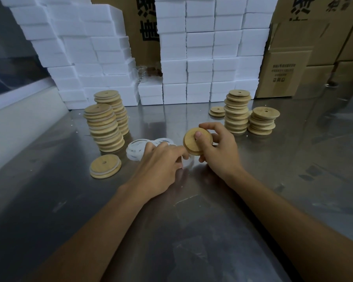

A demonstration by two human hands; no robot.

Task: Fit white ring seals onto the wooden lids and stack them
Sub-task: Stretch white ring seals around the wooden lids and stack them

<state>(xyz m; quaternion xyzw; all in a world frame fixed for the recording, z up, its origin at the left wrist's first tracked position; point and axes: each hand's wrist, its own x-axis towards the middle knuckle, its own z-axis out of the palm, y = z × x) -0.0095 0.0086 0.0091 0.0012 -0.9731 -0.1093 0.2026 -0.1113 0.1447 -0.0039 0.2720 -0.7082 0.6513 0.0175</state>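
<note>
- Steel tabletop (192, 210) fills the scene, backed by stacked white foam boxes (200, 53) and brown cartons (306, 58).
- Landmark: the loose pile of white ring seals (137, 149) at mid-table.
- Left of the seals stand two tall stacks of lids (105, 127) with pale bands showing at their edges; these look finished. Just in front of them lies a single sealed lid (105, 166).
- Well right of the seals stand shorter, bare-looking stacks (237, 111) and one low pair (217, 111), apparently still waiting for seals.
- Right hand (218, 149) grips a wooden lid (197, 141) just right of the seals, tilted on edge, thumb on its face and fingers curled behind.
- Left hand (161, 165) lies over the near side of the seals, fingers bent toward a ring; whether it actually pinches one I cannot tell.
- Judging by the stacks, the job is somewhat past halfway, with this lid's seal not yet fitted.
</note>
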